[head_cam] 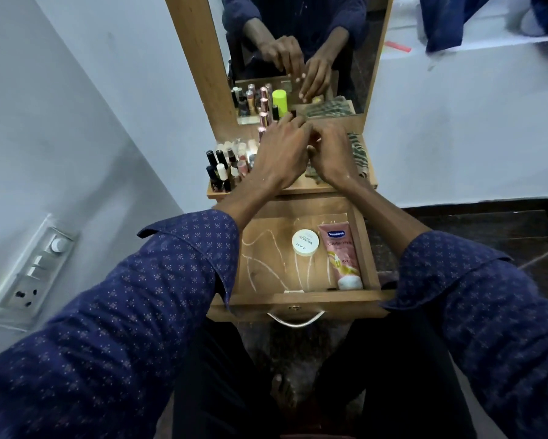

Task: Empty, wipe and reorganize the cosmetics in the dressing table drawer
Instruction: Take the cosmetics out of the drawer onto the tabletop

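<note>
The wooden drawer (367,248) is pulled open below the dressing table top (285,187). Inside it lie a white round jar (305,242) and a pink Vaseline tube (342,255), side by side at the right; the left part shows bare wood with pale streaks. My left hand (282,153) and my right hand (331,152) are close together over the table top, by the mirror's base. Their fingers curl downward and hide whatever is under them. Left of my hands, a cluster of nail polish bottles (223,167) and lipsticks (263,122) stands upright on the top.
The mirror (298,42) reflects both hands, the bottles and a lime-green cap. A striped cloth (358,153) lies at the right of the top. The drawer's metal handle (295,319) hangs above my knees. A switchboard (35,267) is on the left wall.
</note>
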